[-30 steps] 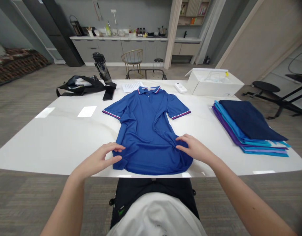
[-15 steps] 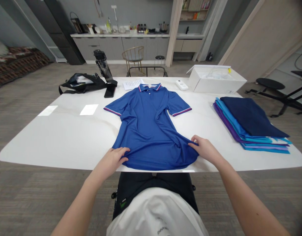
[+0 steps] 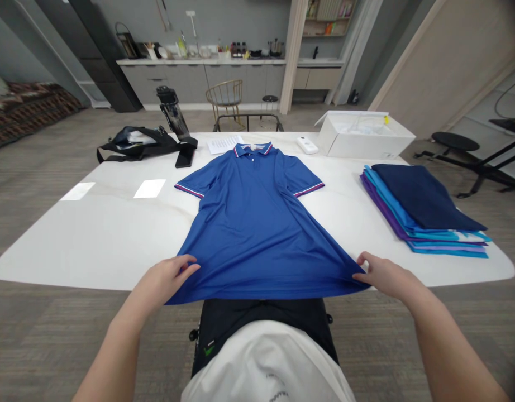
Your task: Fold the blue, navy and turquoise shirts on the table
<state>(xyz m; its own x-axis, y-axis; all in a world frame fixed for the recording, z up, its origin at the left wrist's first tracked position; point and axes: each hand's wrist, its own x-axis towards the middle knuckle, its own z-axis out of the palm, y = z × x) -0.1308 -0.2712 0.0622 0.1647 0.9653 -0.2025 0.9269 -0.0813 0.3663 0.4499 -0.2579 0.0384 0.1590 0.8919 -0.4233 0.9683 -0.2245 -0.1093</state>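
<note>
Right hand (image 3: 385,274), left hand (image 3: 161,282) on blue shirt (image 3: 257,234) | pinch unclear | collar (image 3: 241,151) points away | long axis front-to-back

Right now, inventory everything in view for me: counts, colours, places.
Polo shirt: 1, blue, spread mid-table
Folded garments: one stack, navy, blue, purple, table's right
Table: 1, white, centre
Box: 1, white, table's right rear
Device: 1, white, left of box
Paper: 1, white, beyond shirt
Phone: 1, black, table's left rear
Bottle: 1, dark, behind phone
Bag: 1, black, left of phone
Chair: 1, gold frame, beyond table
Stools: 2, black, rear and far right
Counter: 1, grey front, rear
Countertop items: several, mixed, too small to list
Fridge: 1, dark, rear left
Patterned cover: 1, brown, far left
Left hand: 1, bare, shirt's lower left
Right hand: 1, bare, shirt's lower right
</note>
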